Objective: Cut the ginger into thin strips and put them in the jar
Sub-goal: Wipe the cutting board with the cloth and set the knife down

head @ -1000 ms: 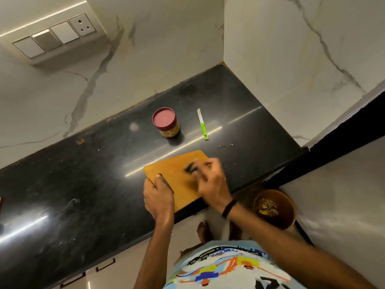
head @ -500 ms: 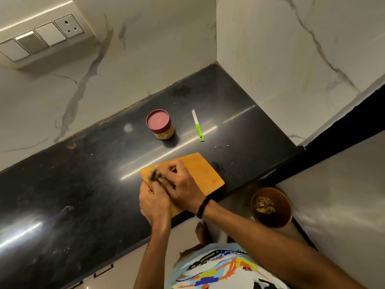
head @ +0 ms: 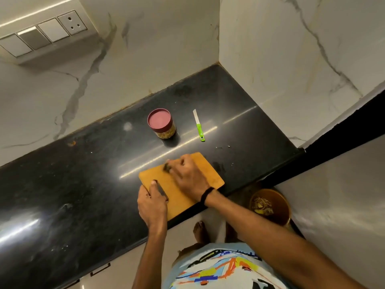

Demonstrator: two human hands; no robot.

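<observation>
Ginger, it seems, sits in the lidded jar, with the knife near on its right. At the front edge of the black counter, the left hand grips a corner of the cutting board. The right hand curls round a blurred dark wad on it.

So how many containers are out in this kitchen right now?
2. A jar with a red lid stands on the black counter, behind the cutting board. A brown bowl holding scraps sits on the floor at right. Others may lie out of view.
</observation>
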